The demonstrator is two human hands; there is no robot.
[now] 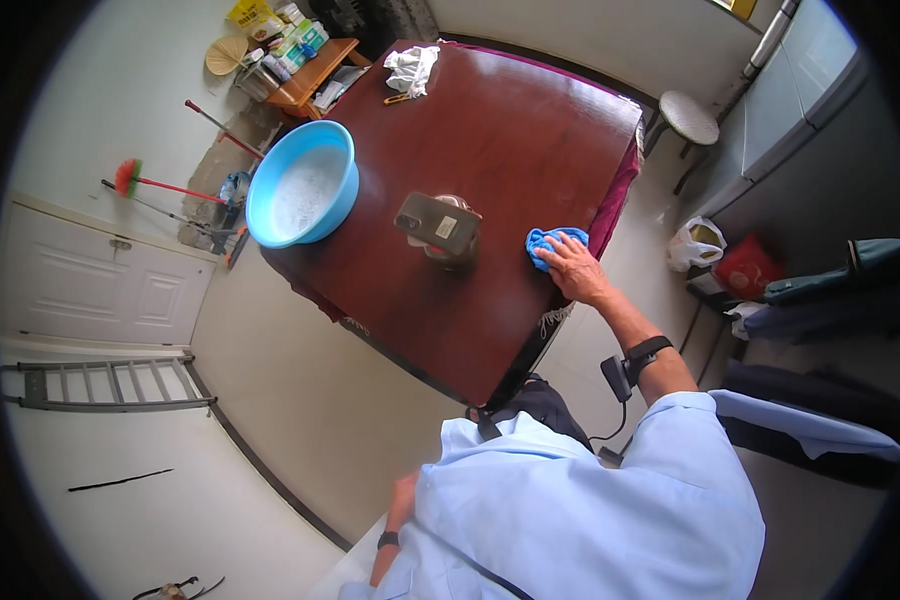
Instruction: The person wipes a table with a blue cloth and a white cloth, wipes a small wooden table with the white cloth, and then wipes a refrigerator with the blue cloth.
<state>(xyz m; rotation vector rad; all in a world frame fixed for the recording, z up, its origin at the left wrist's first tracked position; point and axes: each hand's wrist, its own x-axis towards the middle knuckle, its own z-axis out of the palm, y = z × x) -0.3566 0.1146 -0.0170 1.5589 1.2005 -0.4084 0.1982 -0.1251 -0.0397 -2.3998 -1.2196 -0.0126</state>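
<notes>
My right hand (573, 270) presses on a crumpled blue cloth (542, 243) near the right edge of the dark red table (440, 345). Its fingers lie over the cloth and hold it against the glossy top. My left hand (403, 497) hangs low beside my body, away from the table. The shirt covers its fingers, so their shape is hidden. Mid-table, a dark phone (437, 222) sits on top of an object mostly hidden beneath it. A light blue basin (346, 187) of sudsy water stands at the table's left side.
A white cloth (411, 70) and a yellow-handled cutter (397, 99) lie at the table's far end. The round stool (688, 117) stands beyond the right corner. Bags (695, 245) rest on the floor at right. A ladder (120, 385) is at the left wall.
</notes>
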